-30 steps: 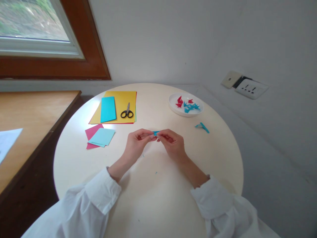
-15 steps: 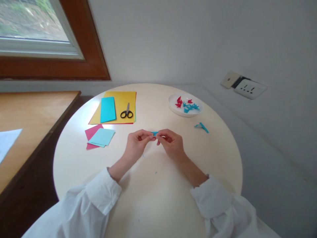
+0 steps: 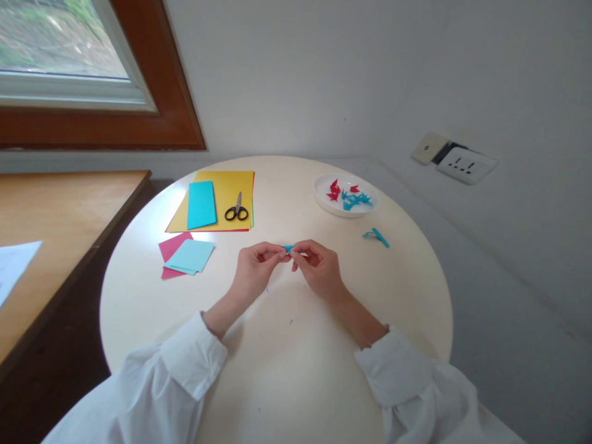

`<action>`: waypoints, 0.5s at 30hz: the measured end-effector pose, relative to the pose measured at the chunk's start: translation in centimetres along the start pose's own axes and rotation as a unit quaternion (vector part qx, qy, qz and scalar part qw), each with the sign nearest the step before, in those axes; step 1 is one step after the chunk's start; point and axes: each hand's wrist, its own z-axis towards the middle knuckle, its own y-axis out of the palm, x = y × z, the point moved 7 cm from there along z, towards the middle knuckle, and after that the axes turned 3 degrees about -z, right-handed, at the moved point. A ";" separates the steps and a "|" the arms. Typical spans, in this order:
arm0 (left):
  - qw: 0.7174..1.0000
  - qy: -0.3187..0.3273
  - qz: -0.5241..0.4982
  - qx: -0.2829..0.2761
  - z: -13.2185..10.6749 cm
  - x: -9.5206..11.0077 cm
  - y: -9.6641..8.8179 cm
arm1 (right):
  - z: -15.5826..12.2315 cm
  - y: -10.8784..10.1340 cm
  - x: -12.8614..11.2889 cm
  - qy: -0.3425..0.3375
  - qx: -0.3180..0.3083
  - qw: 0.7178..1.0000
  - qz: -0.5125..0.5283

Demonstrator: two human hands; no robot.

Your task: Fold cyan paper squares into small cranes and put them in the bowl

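Note:
Between my fingertips is a small folded piece of blue paper (image 3: 288, 248), mostly covered by the fingers. My left hand (image 3: 258, 264) pinches its left end, and my right hand (image 3: 319, 264) pinches its right end. Both hands are just above the middle of the round white table (image 3: 296, 382). To the right of my right hand lie narrow blue paper strips (image 3: 380, 237). Beyond them, a white dish (image 3: 324, 200) holds several small red folded paper pieces (image 3: 333, 190) and blue folded paper pieces (image 3: 356, 200).
Black-handled scissors (image 3: 237, 211) and a blue paper sheet (image 3: 201, 205) lie on yellow paper (image 3: 226, 182) at the back left. Nearer are pale blue squares (image 3: 192, 256) over pink squares (image 3: 172, 248). A wooden desk (image 3: 69, 209) stands left; walls border the back and right.
Both hands keep their pinch on the blue paper. Only a very slight shift of the right hand shows; the things on the table stay put.

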 end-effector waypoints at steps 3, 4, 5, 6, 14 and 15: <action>1.000 0.007 0.002 0.006 0.0 0.1 -0.1 | 0.1 0.1 0.0 -0.003 0.001 1.000 0.016; 1.000 0.008 0.001 0.008 0.1 0.1 -0.2 | 0.1 0.1 -0.1 -0.009 0.002 1.000 0.023; 1.000 0.008 0.001 0.011 0.1 0.1 -0.2 | 0.1 0.1 -0.1 -0.015 0.002 1.000 0.027; 1.000 0.008 0.002 0.013 0.1 0.0 -0.2 | 0.1 0.1 -0.2 -0.021 0.001 0.999 0.029; 1.000 0.013 -0.005 0.012 0.3 -0.9 -0.2 | 0.1 0.1 -0.6 -0.066 -0.001 0.998 -0.024; 1.000 0.014 -0.005 0.013 0.3 -1.0 -0.2 | 0.1 0.1 -0.5 -0.066 0.001 0.998 -0.025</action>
